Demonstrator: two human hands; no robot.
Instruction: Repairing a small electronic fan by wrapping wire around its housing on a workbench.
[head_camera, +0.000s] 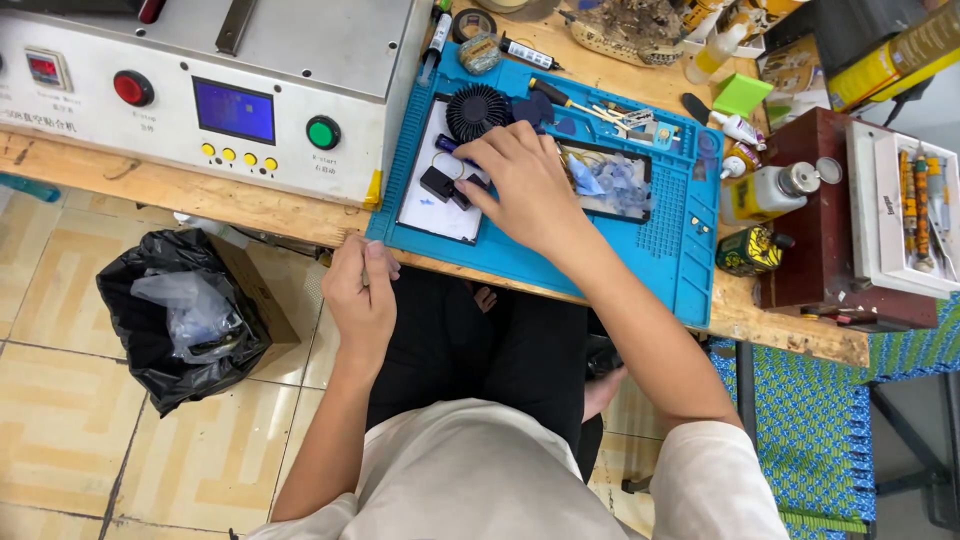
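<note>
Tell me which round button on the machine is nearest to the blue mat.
The green button. It sits at the right end of the machine panel, close to the mat; the red button is far left.

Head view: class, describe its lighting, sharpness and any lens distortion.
Head view: even, soft light, weak shadows; blue mat and right hand sharp; left hand slightly soft; wide-angle lens bends the bench edge; mild sheen on the grey machine.
</note>
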